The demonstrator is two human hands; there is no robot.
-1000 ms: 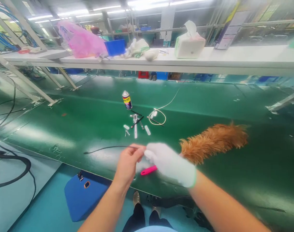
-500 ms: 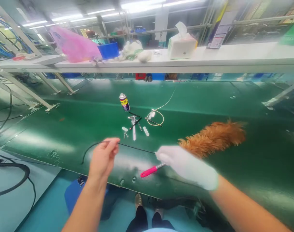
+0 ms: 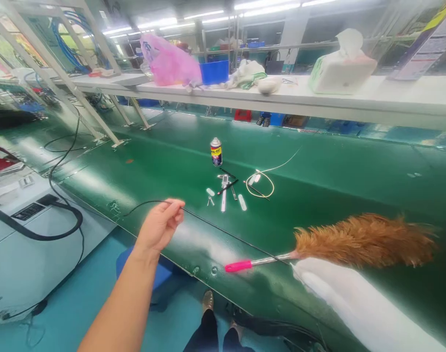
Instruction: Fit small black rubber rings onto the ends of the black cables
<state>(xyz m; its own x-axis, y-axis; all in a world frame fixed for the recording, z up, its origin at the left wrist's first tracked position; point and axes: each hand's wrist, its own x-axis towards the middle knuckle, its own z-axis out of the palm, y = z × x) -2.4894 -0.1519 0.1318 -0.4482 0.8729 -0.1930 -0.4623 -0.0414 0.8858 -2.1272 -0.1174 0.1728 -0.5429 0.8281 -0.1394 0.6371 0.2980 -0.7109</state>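
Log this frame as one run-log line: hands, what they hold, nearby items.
left hand: pinches black cable | right hand: gloved, on cable's other end, grip unclear | nearby: feather duster, spray can | surface: green belt

Spray can (image 3: 216, 151) upright at centre of the green belt (image 3: 355, 181), small tools (image 3: 225, 188) and a looped cream cord (image 3: 260, 183) just below it, feather duster (image 3: 355, 242) lower right, pink bag (image 3: 170, 64) and tissue box (image 3: 342, 68) on the white shelf (image 3: 391, 100) above.
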